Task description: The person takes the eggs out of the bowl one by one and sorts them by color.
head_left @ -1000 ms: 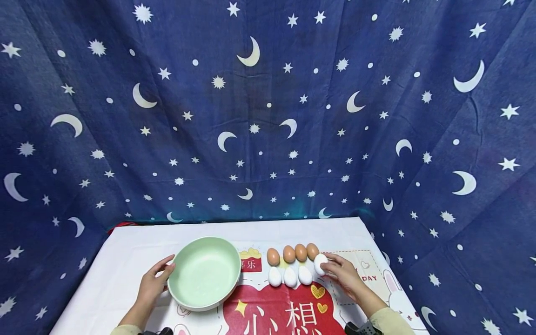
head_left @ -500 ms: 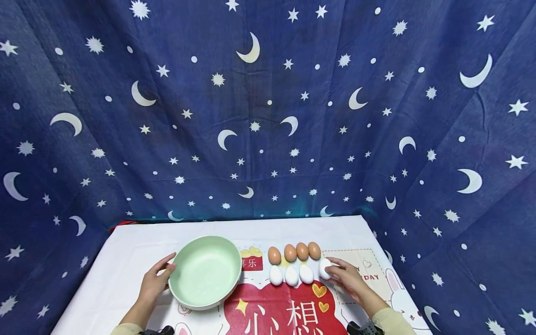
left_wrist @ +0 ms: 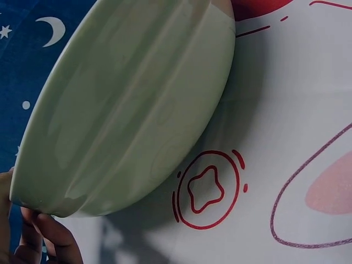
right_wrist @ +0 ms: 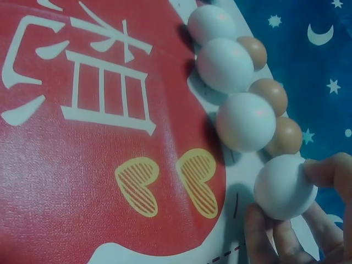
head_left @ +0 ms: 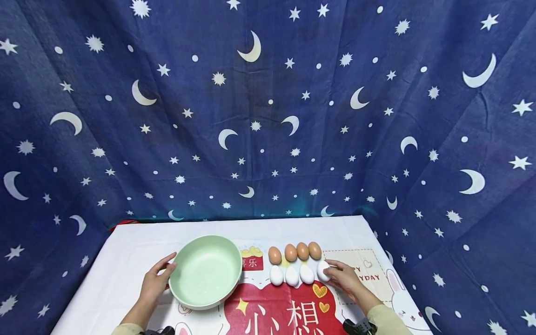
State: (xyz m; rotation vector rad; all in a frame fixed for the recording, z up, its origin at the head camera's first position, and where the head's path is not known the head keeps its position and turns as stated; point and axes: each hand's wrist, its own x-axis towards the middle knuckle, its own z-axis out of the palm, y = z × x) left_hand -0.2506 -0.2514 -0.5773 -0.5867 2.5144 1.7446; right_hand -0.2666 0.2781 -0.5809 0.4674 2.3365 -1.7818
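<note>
At the left of the table my left hand (head_left: 154,283) grips the rim of a round pale-green bowl (head_left: 205,274). In the left wrist view, fingers (left_wrist: 58,236) curl at the lower edge of the bowl's outer wall (left_wrist: 137,110). My right hand (head_left: 344,278) pinches a white egg (right_wrist: 286,187) between thumb and fingers, at the right end of a row of three other white eggs (head_left: 291,276). Whether the held egg touches the table is not clear. Behind them stands a row of several brown eggs (head_left: 302,251), the leftmost a little apart from the others.
A white tablecloth (head_left: 142,237) with a red printed patch (head_left: 259,302), hearts and a rabbit covers the table. Blue star-and-moon curtains (head_left: 268,163) hang behind it and along both sides. A band with a dark device (head_left: 360,327) is on the right wrist.
The white egg in my right hand has come nearer and slightly right, from beside the brown eggs into line with the white row. The left hand and bowl stay put; the head view shifts slightly.
</note>
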